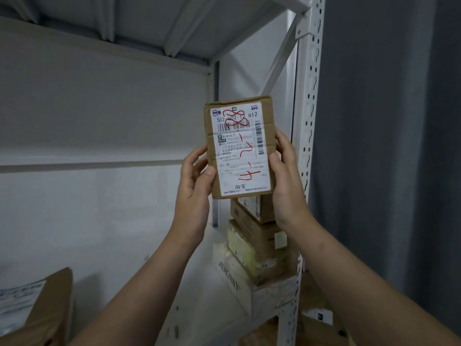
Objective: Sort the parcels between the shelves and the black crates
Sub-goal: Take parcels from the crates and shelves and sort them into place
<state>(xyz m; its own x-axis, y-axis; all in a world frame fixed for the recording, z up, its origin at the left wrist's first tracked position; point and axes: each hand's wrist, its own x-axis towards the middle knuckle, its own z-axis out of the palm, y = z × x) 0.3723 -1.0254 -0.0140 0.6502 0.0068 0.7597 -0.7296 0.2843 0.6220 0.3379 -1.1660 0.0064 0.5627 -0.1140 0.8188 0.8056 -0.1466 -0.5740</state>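
Observation:
A small brown cardboard parcel (pixel 239 148) stands upright in front of me, its white shipping label with red scribbles facing me. My left hand (pixel 195 186) grips its lower left edge, thumb on the front. My right hand (pixel 287 181) grips its lower right edge, fingers wrapped round the side. Both hands hold it in the air just above a stack of parcels (pixel 259 245) at the right end of the white shelf (pixel 204 283). No black crate is in view.
The shelf's white perforated upright (pixel 309 121) rises just right of the parcel. A brown parcel with a white label (pixel 35 305) lies at the bottom left of the shelf. More boxes (pixel 316 320) sit on the level below, bottom right. A grey curtain (pixel 399 121) hangs right.

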